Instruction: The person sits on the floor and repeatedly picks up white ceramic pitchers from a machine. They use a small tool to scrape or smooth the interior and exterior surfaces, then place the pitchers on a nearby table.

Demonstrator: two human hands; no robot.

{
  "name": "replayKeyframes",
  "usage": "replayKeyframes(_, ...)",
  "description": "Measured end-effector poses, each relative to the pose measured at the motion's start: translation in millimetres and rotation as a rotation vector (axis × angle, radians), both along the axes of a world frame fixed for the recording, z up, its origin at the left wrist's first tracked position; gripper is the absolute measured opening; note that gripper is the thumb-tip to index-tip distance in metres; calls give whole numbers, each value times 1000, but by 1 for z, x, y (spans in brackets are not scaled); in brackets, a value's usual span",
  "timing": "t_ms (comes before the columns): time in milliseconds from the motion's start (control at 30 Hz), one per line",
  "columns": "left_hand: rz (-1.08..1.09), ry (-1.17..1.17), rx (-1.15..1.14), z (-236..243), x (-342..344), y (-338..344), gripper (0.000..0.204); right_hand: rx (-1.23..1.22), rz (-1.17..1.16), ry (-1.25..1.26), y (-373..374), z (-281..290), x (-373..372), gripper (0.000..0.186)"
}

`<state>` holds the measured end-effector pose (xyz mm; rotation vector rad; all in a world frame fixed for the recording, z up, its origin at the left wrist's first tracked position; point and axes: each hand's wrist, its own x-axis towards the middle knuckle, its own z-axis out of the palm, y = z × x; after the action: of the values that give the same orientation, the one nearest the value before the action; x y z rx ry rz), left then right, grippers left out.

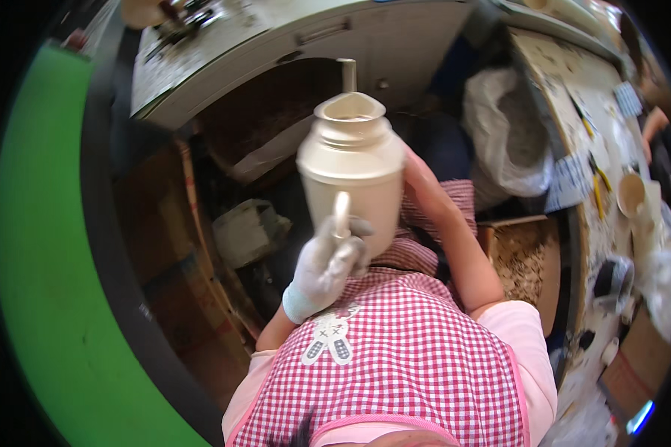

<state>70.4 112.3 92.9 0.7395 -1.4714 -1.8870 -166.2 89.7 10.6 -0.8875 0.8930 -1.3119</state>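
Observation:
A cream jug [353, 167] with a pouring lip, a stepped neck and a loop handle [341, 212] is held up before my apron, its mouth uppermost. My left hand [328, 261], in a pale work glove, is closed around the lower part of that handle. Bare, my right hand [421, 175] presses against the jug's right side; its fingertips are hidden behind the body. From beyond the far rim rises a narrow cream piece [349, 74]; whether it is attached to the jug I cannot tell.
A worn bench [574, 89] with yellow-handled tools [598, 186] runs along the right. Below it are a white sack [503, 134] and a carton of pale scraps [525, 261]. Ahead stands a white table [276, 37]; a green surface [45, 246] lies left. Another person's arm [654, 127] shows far right.

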Motion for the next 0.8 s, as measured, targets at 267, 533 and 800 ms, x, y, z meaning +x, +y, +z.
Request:
replayKeyframes(267, 105, -301, -677, -5, -47, -51, 92, -77, -39, 23, 64, 16, -49, 110)
replayKeyframes(533, -150, -121, -297, -2, -68, -63, 67, -15, 222, 441, 66, 35, -128, 62)
replayKeyframes(800, -25, -104, -290, -3, -66, -64, 37, 448, -856, 2048, 16, 29, -450, 34)
